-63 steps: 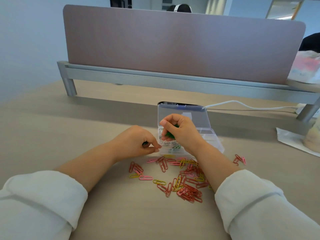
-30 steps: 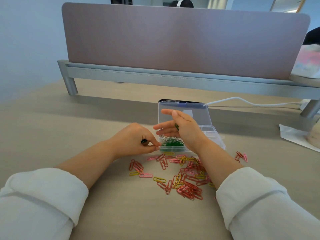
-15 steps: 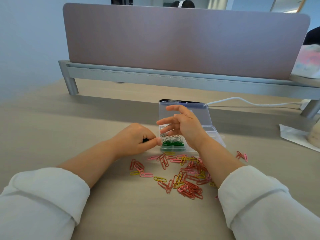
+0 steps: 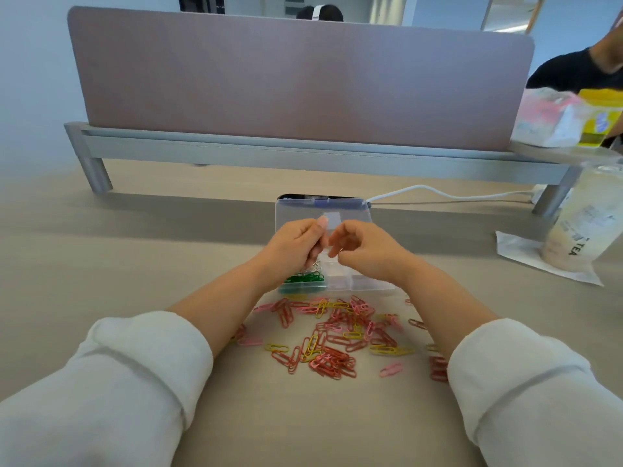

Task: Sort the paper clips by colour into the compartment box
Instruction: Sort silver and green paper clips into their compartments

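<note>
Left hand [image 4: 296, 246]: over box [image 4: 367, 285], fingers curled, thumb up; hold cannot be told.
Right hand [image 4: 369, 252]: beside left, fingers loosely curled, empty.
Clips [image 4: 333, 342]: loose before box.

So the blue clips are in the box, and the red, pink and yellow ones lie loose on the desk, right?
Not blue: the head view shows green clips in the box. The red, pink and yellow ones do lie loose on the desk.
</note>
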Available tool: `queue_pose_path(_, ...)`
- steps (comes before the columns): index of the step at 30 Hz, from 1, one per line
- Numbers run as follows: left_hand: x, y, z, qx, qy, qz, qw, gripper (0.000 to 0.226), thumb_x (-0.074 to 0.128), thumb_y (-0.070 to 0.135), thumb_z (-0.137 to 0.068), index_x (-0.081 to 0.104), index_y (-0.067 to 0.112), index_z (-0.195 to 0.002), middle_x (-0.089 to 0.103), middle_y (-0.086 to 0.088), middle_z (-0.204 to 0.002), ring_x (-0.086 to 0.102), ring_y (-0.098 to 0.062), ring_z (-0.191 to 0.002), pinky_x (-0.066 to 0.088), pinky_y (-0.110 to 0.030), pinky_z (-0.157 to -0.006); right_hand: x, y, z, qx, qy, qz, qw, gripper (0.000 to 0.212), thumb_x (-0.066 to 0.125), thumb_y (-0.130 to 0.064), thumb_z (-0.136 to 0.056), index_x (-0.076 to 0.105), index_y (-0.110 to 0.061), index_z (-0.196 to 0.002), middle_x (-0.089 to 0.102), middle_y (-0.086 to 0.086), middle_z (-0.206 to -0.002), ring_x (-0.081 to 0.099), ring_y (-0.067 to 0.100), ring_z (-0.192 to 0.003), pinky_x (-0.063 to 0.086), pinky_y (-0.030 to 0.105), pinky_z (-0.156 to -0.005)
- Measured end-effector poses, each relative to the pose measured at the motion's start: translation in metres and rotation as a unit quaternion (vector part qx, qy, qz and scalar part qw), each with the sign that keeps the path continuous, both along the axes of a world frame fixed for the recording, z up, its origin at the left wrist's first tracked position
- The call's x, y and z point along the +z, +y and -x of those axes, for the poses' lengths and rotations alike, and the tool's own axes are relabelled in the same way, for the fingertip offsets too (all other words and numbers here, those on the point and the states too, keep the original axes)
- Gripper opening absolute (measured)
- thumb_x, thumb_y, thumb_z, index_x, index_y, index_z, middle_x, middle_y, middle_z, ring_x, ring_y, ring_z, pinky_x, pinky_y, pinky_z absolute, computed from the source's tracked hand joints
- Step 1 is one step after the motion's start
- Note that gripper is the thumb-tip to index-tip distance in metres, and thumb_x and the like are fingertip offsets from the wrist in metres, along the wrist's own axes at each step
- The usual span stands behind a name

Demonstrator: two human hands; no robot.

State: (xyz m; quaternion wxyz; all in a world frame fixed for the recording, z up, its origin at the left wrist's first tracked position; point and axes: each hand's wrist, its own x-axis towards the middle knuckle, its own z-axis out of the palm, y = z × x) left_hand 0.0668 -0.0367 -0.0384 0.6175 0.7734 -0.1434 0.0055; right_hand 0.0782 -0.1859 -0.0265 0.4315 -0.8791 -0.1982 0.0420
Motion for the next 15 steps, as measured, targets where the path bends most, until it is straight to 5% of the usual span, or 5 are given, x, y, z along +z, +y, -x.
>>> queue_pose_path(4, -0.003, 0.001, 0.002, -0.003, -0.018, -0.037, 0.999, 0.035, 0.034, 0.023, -0.100, 0.054, 0.013, -0.073, 0.048, 0.000, -0.056, 0.046, -0.006, -0.043, 0.038, -0.019, -0.046, -0.013, -0.013, 0.003, 0.045, -0.012, 0.028, 0.999, 0.029, 0.065, -0.005, -0.077, 0.052, -0.026, -0.092, 0.059, -0.013, -0.089, 0.052, 0.001, -0.083, 0.038, -0.002, -0.064)
queue_pose_path(15, -0.009, 0.000, 0.004, 0.021, -0.030, -0.023, 0.999, 0.027, 0.037, 0.020, -0.099, 0.062, 0.017, -0.089, 0.067, 0.002, -0.063, 0.063, -0.004, -0.063, 0.050, -0.019, -0.064, -0.019, -0.018, 0.004, 0.065, -0.029, 0.031, 0.997, 0.039, 0.070, -0.009, -0.075, 0.048, -0.026, -0.103, 0.055, -0.014, -0.101, 0.048, -0.009, -0.091, 0.036, 0.004, -0.070)
